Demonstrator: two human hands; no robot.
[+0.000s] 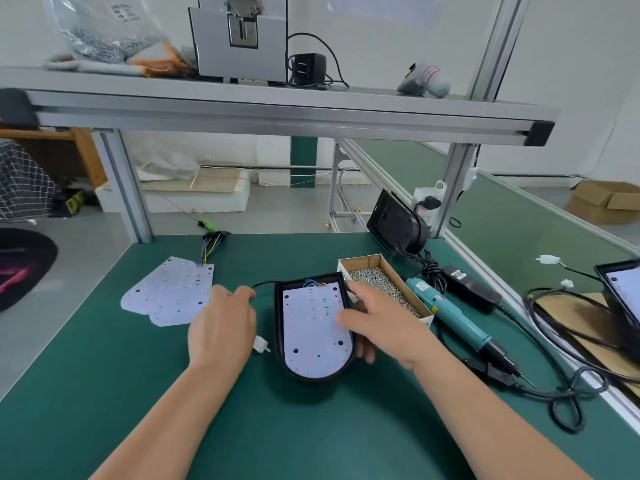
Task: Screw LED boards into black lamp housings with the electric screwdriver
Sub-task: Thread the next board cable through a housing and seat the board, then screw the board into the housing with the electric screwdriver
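Green table [173, 393], black plastic lamp housing [280, 323] in the middle.
Right hand [384, 323] grips its side, thumb on the white LED board [311, 327] inside; left hand [221, 323] curled beside it, hold unclear.

A single wide-angle view from the person's head faces forward and down over the green bench [207, 410]. The black housing [279, 327] lies close, about mid-frame. Beyond the housing and above it, a shelf [277, 109] spans the view.

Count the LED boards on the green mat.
3: one board seated in the black housing at centre, two loose boards overlapping at left; others may hide beneath them.
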